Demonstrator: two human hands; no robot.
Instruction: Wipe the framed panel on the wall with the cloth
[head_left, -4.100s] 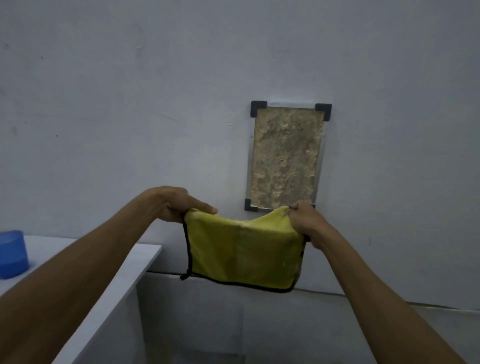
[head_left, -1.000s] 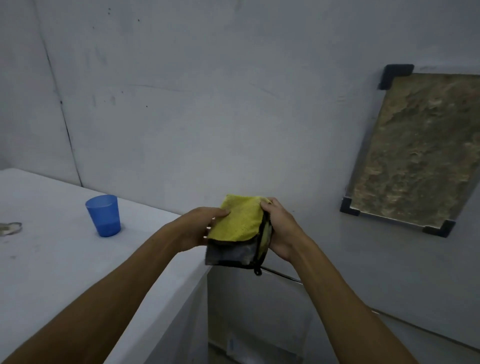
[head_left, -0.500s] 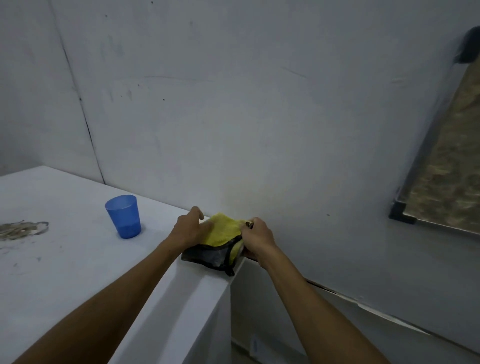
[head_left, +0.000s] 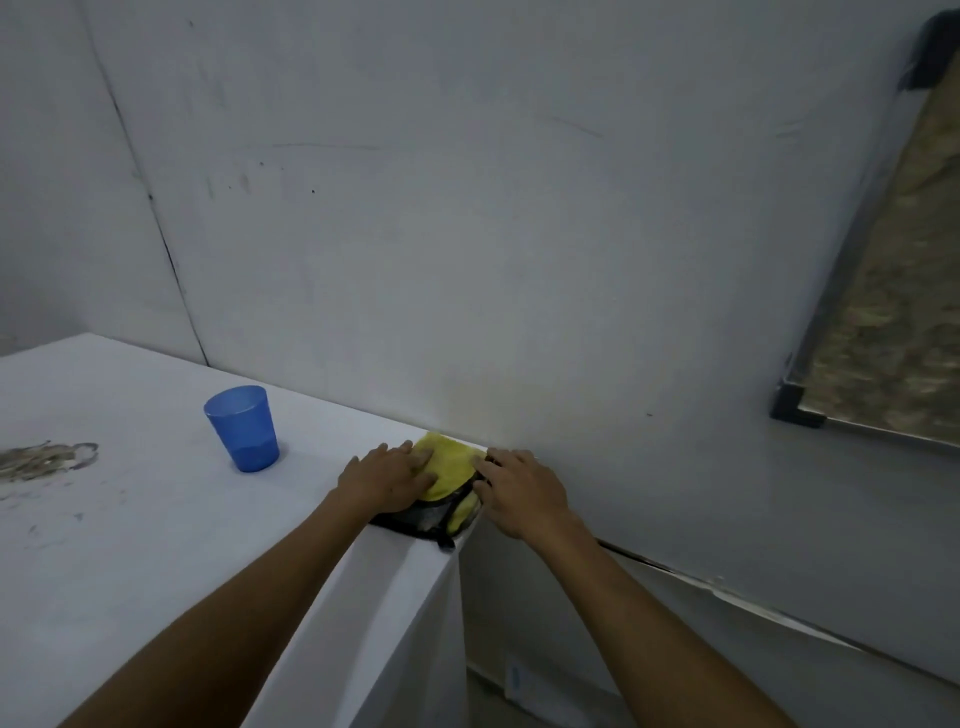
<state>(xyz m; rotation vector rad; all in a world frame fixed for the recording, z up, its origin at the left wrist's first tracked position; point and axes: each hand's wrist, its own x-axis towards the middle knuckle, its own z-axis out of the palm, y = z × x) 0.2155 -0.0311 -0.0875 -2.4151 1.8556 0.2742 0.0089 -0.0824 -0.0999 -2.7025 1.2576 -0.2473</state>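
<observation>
While both forearms reach forward from the near edge of the view, the left hand (head_left: 387, 480) lies flat on the folded cloth (head_left: 448, 467), its fingers straight and lightly spread across the yellow top. The right hand (head_left: 522, 491) sits just beside it, at the cloth's right edge, fingers extended and slightly bent toward the fabric; whether they pinch the edge or only touch it cannot be told. The cloth is a yellow pad with a dark trimmed border and a greyish underside showing at its near side. It rests on the far right corner of the white table (head_left: 156, 545), close against the wall (head_left: 467, 234), with its near right corner hanging a little over the table's edge.

To the left of the hands, well apart from the cloth, a blue plastic cup (head_left: 242, 428) stands upright on the table, with a darker band near its base. Farther left, near the edge of the view, a brownish-grey smear (head_left: 44, 460) marks the tabletop, with fainter scuffs nearer the viewer.

The wall is pale grey with scratches and small dark specks. At the far right, the framed panel (head_left: 893, 322) hangs on it, tilted in this view and cut off by the picture's edge: a mottled brown, rough-looking surface in a thin metal frame with dark corner pieces. It is well apart from the cloth and both hands.
</observation>
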